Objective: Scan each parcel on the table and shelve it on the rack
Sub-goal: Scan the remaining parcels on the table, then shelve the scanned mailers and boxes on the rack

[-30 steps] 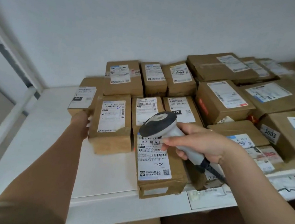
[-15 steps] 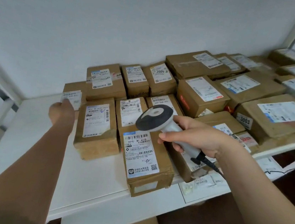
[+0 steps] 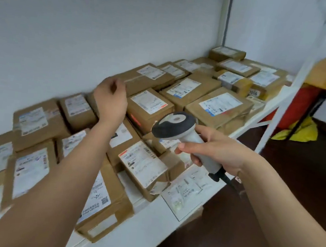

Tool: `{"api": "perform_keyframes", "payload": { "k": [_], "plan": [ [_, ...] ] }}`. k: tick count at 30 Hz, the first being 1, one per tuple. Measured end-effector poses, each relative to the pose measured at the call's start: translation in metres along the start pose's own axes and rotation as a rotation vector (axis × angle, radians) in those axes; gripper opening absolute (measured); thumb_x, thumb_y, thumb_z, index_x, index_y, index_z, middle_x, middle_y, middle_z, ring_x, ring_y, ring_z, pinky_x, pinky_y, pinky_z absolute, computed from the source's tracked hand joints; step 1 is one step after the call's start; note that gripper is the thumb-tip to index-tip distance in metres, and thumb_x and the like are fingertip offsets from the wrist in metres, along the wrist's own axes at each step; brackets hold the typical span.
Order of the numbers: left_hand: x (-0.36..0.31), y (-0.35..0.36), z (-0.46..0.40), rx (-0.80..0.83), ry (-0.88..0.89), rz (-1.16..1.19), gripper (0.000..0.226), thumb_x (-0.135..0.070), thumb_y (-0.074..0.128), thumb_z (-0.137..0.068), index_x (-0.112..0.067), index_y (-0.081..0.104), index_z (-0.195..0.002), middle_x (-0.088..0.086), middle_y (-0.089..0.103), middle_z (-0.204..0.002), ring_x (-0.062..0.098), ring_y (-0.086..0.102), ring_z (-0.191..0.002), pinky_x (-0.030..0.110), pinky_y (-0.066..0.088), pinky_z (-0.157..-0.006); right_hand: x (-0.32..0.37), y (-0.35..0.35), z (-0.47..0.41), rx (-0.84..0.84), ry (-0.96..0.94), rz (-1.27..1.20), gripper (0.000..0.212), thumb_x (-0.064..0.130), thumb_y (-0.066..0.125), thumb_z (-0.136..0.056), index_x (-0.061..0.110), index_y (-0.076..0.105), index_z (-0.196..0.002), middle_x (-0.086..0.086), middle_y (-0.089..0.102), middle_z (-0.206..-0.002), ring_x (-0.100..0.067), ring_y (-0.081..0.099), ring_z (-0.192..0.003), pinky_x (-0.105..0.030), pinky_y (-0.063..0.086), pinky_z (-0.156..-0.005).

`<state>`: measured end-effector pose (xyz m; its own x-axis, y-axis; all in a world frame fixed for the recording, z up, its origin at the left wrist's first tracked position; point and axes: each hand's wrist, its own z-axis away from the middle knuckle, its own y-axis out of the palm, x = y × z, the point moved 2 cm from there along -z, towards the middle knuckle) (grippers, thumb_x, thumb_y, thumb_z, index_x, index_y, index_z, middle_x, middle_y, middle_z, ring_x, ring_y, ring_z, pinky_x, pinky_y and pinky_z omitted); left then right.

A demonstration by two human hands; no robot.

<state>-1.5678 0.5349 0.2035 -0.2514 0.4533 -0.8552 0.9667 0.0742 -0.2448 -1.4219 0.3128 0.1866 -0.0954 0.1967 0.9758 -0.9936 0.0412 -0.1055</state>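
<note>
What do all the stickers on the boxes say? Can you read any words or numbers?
"9006", roughly; smeared and uncertain: small tag on the front of a far parcel.
Shipping labels on the other cardboard parcels: barcodes and print show, but all is too blurred to read.
Barcode scanner in the right hand: no text visible.

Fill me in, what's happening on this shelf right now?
A person holds a handheld scanner in the right hand, above cardboard parcels covering the white shelf. The left hand is raised over the back rows, fingers loosely curled, holding nothing. No parcel is being carried.
</note>
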Motion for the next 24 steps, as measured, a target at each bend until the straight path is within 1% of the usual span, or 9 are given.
{"api": "perform_keyframes", "payload": {
  "k": [1, 4, 7, 9, 11, 14, 16, 20, 24],
  "plan": [
    [-0.016, 0.024, 0.006, 0.054, 0.017, 0.011, 0.030, -0.015, 0.046, -0.090, 0.004, 0.063, -0.075, 0.019, 0.062, -0.071, 0.016, 0.053, -0.064, 0.031, 0.042, -0.062, -0.003, -0.018, 0.010, -0.036, -0.011, -0.009, 0.025, 0.016, 0.067, -0.092, 0.019, 0.059, -0.115, -0.009, 0.071, -0.098, -0.011, 0.052, -0.060, -0.024, 0.047, -0.058],
    [-0.067, 0.097, 0.026, 0.236, 0.043, 0.131, 0.029, -0.014, 0.049, -0.090, -0.014, 0.063, -0.065, 0.002, 0.064, -0.068, 0.016, 0.058, -0.067, 0.034, 0.050, -0.068, -0.015, -0.074, 0.038, -0.146, -0.037, -0.057, 0.024, 0.017, 0.067, -0.092, 0.019, 0.060, -0.115, -0.004, 0.072, -0.092, -0.010, 0.052, -0.060, -0.025, 0.046, -0.059],
    [-0.113, 0.174, 0.051, 0.389, 0.079, 0.208, 0.029, -0.010, 0.051, -0.092, -0.016, 0.063, -0.067, -0.001, 0.063, -0.067, 0.013, 0.057, -0.063, 0.038, 0.053, -0.068, -0.031, -0.136, 0.065, -0.289, -0.038, -0.117, 0.027, 0.018, 0.068, -0.092, 0.016, 0.060, -0.118, -0.011, 0.073, -0.102, -0.012, 0.052, -0.060, -0.027, 0.046, -0.060],
    [-0.140, 0.230, 0.072, 0.471, 0.111, 0.242, 0.026, -0.007, 0.051, -0.093, -0.013, 0.063, -0.071, 0.003, 0.062, -0.068, 0.012, 0.056, -0.061, 0.034, 0.051, -0.065, -0.045, -0.182, 0.084, -0.369, -0.041, -0.154, 0.028, 0.016, 0.067, -0.093, 0.014, 0.059, -0.119, -0.010, 0.073, -0.100, -0.012, 0.051, -0.058, -0.027, 0.046, -0.058],
    [-0.167, 0.289, 0.095, 0.533, 0.160, 0.242, 0.022, -0.007, 0.053, -0.094, -0.011, 0.064, -0.075, 0.015, 0.064, -0.072, 0.017, 0.056, -0.064, 0.034, 0.052, -0.065, -0.058, -0.233, 0.106, -0.445, -0.028, -0.180, 0.027, 0.016, 0.066, -0.093, 0.013, 0.059, -0.119, -0.011, 0.072, -0.099, -0.011, 0.051, -0.057, -0.027, 0.045, -0.057],
    [-0.208, 0.384, 0.132, 0.603, 0.185, 0.278, 0.020, -0.008, 0.055, -0.093, -0.013, 0.060, -0.074, 0.026, 0.064, -0.080, 0.022, 0.056, -0.065, 0.039, 0.054, -0.063, -0.079, -0.316, 0.150, -0.591, 0.015, -0.181, 0.025, 0.016, 0.066, -0.092, 0.016, 0.060, -0.117, -0.015, 0.072, -0.103, -0.012, 0.051, -0.057, -0.030, 0.045, -0.059],
    [-0.235, 0.448, 0.157, 0.667, 0.171, 0.297, 0.019, -0.009, 0.055, -0.092, -0.012, 0.057, -0.073, 0.028, 0.063, -0.082, 0.023, 0.057, -0.065, 0.041, 0.054, -0.063, -0.091, -0.370, 0.187, -0.713, 0.045, -0.202, 0.025, 0.018, 0.066, -0.093, 0.016, 0.060, -0.118, -0.012, 0.073, -0.100, -0.012, 0.052, -0.056, -0.030, 0.046, -0.058],
    [-0.283, 0.561, 0.214, 0.805, 0.197, 0.332, 0.023, -0.010, 0.054, -0.090, -0.012, 0.052, -0.067, 0.025, 0.063, -0.076, 0.020, 0.058, -0.059, 0.037, 0.053, -0.061, -0.111, -0.470, 0.255, -1.004, 0.060, -0.256, 0.024, 0.017, 0.063, -0.095, 0.012, 0.058, -0.119, -0.010, 0.071, -0.097, -0.010, 0.051, -0.053, -0.027, 0.046, -0.053],
    [-0.299, 0.662, 0.258, 0.967, 0.121, 0.301, 0.019, -0.007, 0.055, -0.090, 0.008, 0.056, -0.078, 0.026, 0.065, -0.079, 0.007, 0.055, -0.052, 0.017, 0.044, -0.052, -0.142, -0.540, 0.293, -1.251, 0.044, -0.403, 0.022, 0.014, 0.062, -0.095, 0.012, 0.058, -0.116, -0.008, 0.070, -0.093, -0.008, 0.049, -0.050, -0.023, 0.045, -0.048]
  ]
}}
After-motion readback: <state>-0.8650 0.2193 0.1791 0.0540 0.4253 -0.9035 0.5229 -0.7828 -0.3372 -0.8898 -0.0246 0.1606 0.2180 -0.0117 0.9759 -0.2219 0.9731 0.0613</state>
